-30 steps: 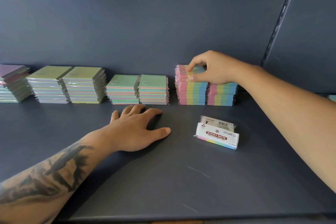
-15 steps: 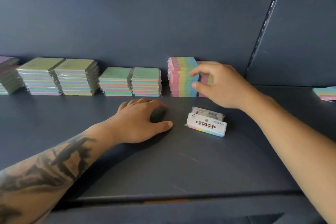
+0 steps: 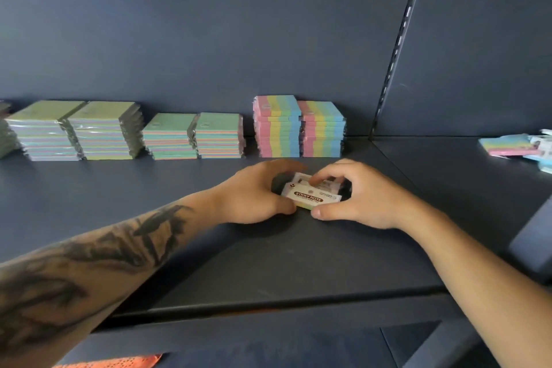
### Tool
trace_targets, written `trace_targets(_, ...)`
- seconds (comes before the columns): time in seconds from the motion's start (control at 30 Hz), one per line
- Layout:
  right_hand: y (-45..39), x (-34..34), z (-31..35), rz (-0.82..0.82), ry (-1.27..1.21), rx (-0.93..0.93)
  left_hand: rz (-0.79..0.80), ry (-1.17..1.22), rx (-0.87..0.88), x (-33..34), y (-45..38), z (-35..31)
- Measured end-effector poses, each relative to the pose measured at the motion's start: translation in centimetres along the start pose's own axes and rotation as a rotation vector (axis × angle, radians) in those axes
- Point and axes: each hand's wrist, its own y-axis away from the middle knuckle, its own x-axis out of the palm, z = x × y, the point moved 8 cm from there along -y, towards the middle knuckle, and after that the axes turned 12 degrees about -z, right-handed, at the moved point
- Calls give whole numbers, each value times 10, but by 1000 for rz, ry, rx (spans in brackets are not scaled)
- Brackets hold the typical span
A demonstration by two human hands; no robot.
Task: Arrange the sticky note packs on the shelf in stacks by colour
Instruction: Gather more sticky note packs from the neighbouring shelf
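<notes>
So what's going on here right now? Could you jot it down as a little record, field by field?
Setting: dark shelf with a back panel
Back row: stacks of sticky note packs, olive-topped, green-topped, rainbow-striped
In hand: small packs labelled STICKY NOTE, lying on the shelf in front of the striped stacks
Left hand: grips the small packs from their left side
Right hand: grips them from their right side, thumb at the front
Far right: a few loose packs on the neighbouring shelf
</notes>
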Motion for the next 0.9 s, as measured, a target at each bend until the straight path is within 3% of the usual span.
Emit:
trace_targets(0.2,1,-6,10,-52,-325,-2,-173,39,180,-9,-1,-7)
trace_targets(0.43,1,-13,7,-198,-408,4,-230,272,128,-16,-2,-5)
trace_targets(0.57,11,-31,26,-367,-87,-186,-234,422,36,-20,-3,-6)
trace_targets(0.7,14,-26,47,-288,290,-364,-159,525,-71,-13,-4,-2)
trace_targets(0.9,-4,-37,46,-226,266,-272,-127,435,-73,-16,-3,7)
